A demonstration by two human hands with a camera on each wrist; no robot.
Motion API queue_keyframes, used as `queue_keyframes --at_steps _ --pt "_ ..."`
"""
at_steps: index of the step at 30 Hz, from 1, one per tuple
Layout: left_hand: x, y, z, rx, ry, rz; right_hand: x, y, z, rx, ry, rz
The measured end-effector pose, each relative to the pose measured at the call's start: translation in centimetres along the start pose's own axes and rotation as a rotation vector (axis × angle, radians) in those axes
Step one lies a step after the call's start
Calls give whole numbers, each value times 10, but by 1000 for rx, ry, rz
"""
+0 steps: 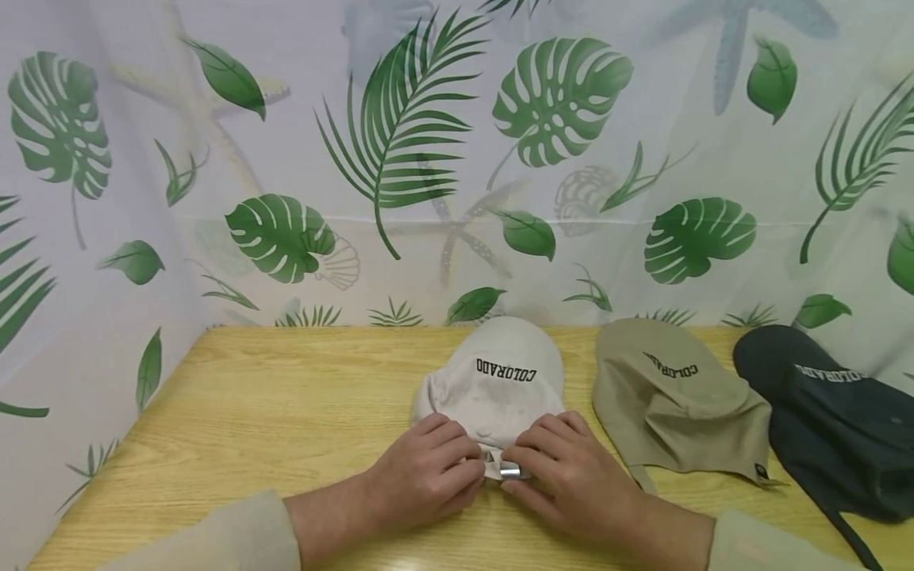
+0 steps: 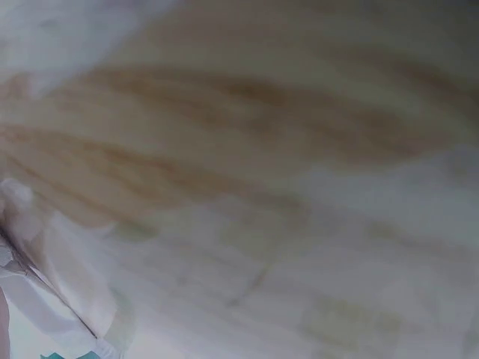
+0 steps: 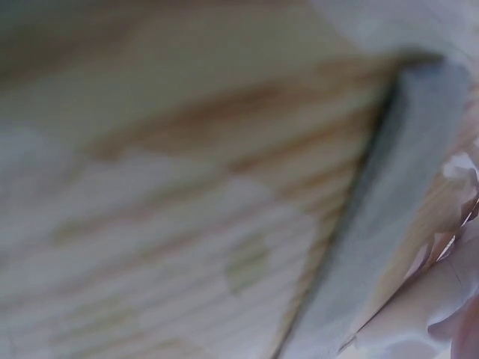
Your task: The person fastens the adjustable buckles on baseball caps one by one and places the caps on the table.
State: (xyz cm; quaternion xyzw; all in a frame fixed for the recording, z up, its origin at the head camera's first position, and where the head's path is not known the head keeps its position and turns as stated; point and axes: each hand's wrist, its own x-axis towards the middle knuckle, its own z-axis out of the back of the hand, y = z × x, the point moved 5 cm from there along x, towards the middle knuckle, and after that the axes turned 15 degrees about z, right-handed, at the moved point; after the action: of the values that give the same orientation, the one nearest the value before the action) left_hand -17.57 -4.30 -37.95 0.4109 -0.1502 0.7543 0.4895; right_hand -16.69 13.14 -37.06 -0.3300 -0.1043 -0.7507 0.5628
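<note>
A cream baseball cap (image 1: 510,400) with COLORADO lettering, upside down from my side, lies on the wooden table with its back strap towards me. My left hand (image 1: 428,469) grips the left part of the cap's back edge and strap. On the other side, my right hand (image 1: 571,477) grips the right part, fingers on top and thumb below. A silver metal buckle (image 1: 510,469) shows between the two hands at the strap. The wrist views are blurred; the right one shows folds of pale fabric (image 3: 430,299) at its edge.
Right of the cream cap lies a khaki cap (image 1: 685,428) with its strap hanging out. Further right is a dark navy cap (image 1: 850,436), strap loose towards the table's front. A leaf-print curtain (image 1: 428,277) closes the back and left side of the wooden table (image 1: 286,396).
</note>
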Motion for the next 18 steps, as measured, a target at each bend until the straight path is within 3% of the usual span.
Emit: queue_keyframes --at_steps 8,16,18 --pt "1 0 2 -32 -14 -11 0 -1 2 -11 -48 21" --pt "2 2 0 23 63 84 1 0 4 -23 -79 29" --pt "1 2 0 32 57 79 1 0 4 -24 -78 26"
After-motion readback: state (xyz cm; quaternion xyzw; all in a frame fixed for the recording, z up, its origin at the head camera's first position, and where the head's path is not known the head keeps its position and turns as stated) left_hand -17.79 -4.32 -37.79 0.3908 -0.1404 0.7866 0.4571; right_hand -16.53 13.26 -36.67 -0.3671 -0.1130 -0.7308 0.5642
